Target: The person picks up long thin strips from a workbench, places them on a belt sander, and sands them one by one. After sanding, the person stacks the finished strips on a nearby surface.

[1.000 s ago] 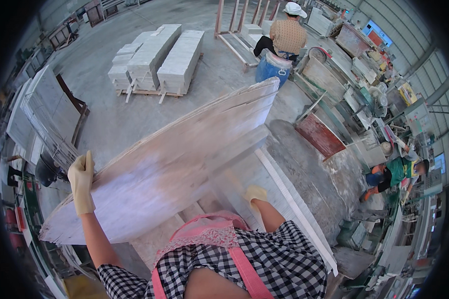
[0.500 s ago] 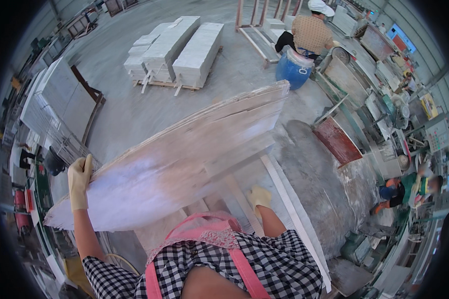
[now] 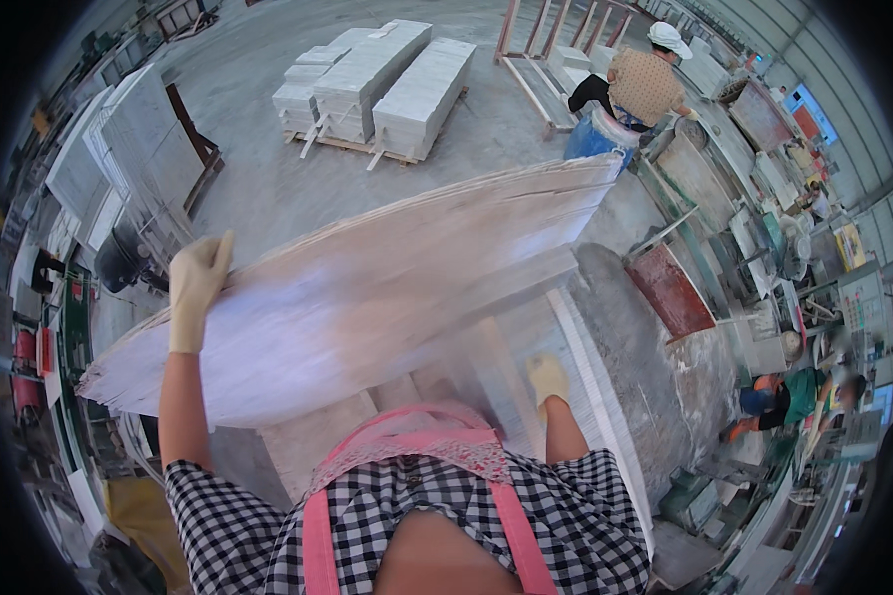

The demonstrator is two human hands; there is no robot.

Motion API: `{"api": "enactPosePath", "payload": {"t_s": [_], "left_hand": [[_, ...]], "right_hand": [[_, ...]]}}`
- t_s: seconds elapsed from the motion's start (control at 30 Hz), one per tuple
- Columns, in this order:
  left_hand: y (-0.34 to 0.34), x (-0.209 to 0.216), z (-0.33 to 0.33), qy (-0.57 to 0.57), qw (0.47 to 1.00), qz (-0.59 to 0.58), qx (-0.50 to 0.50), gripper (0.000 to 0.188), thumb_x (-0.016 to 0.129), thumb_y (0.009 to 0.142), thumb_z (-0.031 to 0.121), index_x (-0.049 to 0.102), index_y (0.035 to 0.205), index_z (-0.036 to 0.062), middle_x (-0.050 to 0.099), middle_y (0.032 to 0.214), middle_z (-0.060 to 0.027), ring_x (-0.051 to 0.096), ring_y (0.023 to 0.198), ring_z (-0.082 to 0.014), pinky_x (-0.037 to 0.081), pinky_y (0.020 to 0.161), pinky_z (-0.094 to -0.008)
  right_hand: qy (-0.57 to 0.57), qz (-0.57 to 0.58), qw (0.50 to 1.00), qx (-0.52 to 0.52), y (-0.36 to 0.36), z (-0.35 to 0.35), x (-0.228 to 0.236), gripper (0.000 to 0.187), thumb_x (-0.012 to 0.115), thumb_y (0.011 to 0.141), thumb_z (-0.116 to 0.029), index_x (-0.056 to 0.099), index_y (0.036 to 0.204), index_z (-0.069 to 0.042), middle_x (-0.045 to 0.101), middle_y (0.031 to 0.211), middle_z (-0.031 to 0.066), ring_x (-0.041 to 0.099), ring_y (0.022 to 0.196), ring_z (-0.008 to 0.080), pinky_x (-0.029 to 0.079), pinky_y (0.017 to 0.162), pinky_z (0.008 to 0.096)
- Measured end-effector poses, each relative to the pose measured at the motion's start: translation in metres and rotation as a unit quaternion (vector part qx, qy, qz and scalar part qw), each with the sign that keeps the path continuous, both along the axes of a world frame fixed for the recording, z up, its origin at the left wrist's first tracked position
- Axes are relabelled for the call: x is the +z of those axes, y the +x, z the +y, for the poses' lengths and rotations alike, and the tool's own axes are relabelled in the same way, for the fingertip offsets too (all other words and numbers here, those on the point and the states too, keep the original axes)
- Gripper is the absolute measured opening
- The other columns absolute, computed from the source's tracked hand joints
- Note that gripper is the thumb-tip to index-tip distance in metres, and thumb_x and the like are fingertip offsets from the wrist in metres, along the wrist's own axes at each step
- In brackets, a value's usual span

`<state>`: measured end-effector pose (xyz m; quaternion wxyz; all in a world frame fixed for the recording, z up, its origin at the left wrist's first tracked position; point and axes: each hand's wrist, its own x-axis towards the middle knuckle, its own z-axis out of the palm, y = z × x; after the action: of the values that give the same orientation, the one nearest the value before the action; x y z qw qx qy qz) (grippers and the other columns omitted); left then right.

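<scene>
A long pale marble slab (image 3: 367,288) stands tilted on edge in front of me, running from lower left to upper right. My left hand (image 3: 196,288), in a cream glove, grips its upper edge near the left end. My right hand (image 3: 548,379), also gloved, rests below the slab on the stack of stone slabs (image 3: 486,377) beneath it; whether it grips anything is hidden. My checked shirt and pink apron straps fill the bottom of the view.
Stacks of cut stone blocks (image 3: 387,79) sit on a pallet on the concrete floor ahead. Upright slabs lean on a rack (image 3: 129,159) at left. A person in a white cap (image 3: 645,79) bends by a blue barrel (image 3: 597,139). Another person (image 3: 794,397) crouches at right among machines.
The slab has tipped up higher and my left hand has risen with its upper edge. My right hand has stayed low on the stack.
</scene>
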<state>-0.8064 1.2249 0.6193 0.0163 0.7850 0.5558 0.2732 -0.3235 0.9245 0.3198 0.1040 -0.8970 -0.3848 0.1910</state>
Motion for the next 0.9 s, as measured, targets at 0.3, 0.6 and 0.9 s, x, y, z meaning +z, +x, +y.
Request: {"api": "enactPosePath", "payload": {"t_s": [0.3, 0.6, 0.9], "left_hand": [[0.018, -0.013, 0.009, 0.150, 0.978, -0.003, -0.143, 0.039, 0.060, 0.095, 0.035, 0.068, 0.069, 0.0075, 0.067, 0.070, -0.0145, 0.065, 0.068, -0.0362, 0.050, 0.064, -0.0469], [0.016, -0.016, 0.015, 0.079, 0.985, -0.019, -0.155, 0.039, 0.057, 0.096, 0.040, 0.070, 0.074, 0.0094, 0.067, 0.069, -0.0152, 0.066, 0.068, -0.0363, 0.050, 0.063, -0.0473], [0.011, -0.017, 0.026, 0.042, 0.990, 0.042, -0.127, 0.047, 0.052, 0.095, 0.053, 0.075, 0.094, 0.0121, 0.071, 0.087, -0.0183, 0.068, 0.088, -0.0394, 0.052, 0.078, -0.0465]], "right_hand": [[0.145, 0.048, 0.975, -0.164, -0.165, -0.107, 0.035, 0.046, 0.055, 0.097, -0.040, 0.066, 0.108, 0.003, 0.067, 0.105, 0.0266, 0.064, 0.101, 0.0430, 0.049, 0.086, 0.0461], [-0.231, 0.069, 0.970, 0.020, -0.290, -0.334, -0.055, 0.040, 0.054, 0.095, -0.034, 0.062, 0.122, -0.006, 0.068, 0.114, 0.0192, 0.063, 0.103, 0.0357, 0.048, 0.092, 0.0391], [0.023, 0.029, 0.976, -0.215, -0.361, -0.335, -0.028, 0.053, 0.055, 0.094, -0.047, 0.067, 0.114, 0.001, 0.068, 0.110, 0.0256, 0.063, 0.109, 0.0394, 0.046, 0.095, 0.0459]]}}
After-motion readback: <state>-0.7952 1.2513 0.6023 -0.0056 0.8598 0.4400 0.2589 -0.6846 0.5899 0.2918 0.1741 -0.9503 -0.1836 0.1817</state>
